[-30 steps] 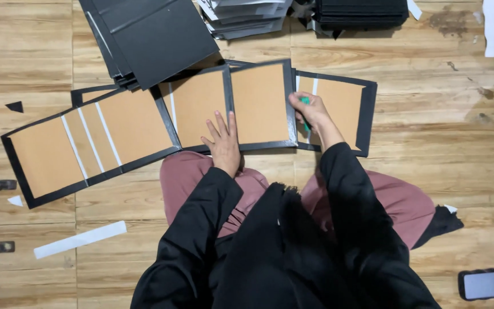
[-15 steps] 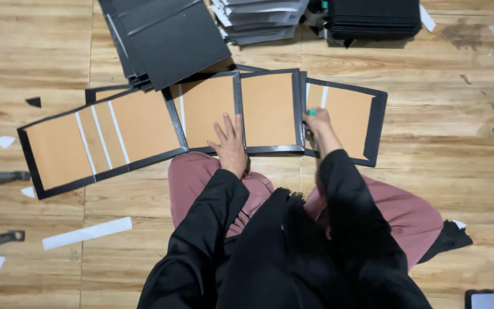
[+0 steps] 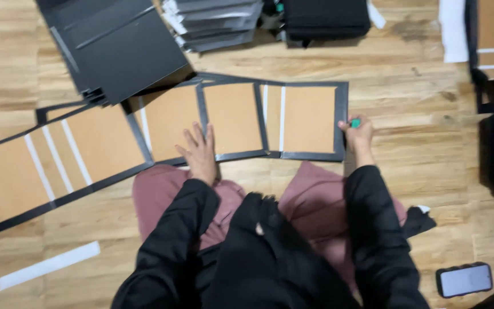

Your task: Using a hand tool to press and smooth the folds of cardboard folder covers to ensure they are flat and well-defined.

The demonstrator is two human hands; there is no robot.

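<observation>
Floor [image 3: 407, 189]: light wood boards, under everything.
Long folder [image 3: 247, 117]: flat on the floor, brown side up, black edges, thin white strips between panels. Long way runs left to right, just in front of the knees. Black border at the right end.
Second folder [image 3: 52, 166]: same kind, on the left, tilted, left end nearer than right end. Right end just beside the long folder.
Black sheets [image 3: 121, 48]: pile at the top left, lying over the tops of both folders.
Grey stack [image 3: 215, 23]: top middle, beside a black stack [image 3: 324, 17].
White strip [image 3: 47, 265]: bottom left on the floor, well apart from the folders.
Phone [image 3: 464, 280]: bottom right on the floor, screen up.
Left hand [image 3: 198, 151]: flat, fingers spread out, pressing down on the near edge of the long folder's left part.
Right hand [image 3: 357, 133]: at the right end of the long folder, fingers curled tight around a small green thing [image 3: 355, 122].
</observation>
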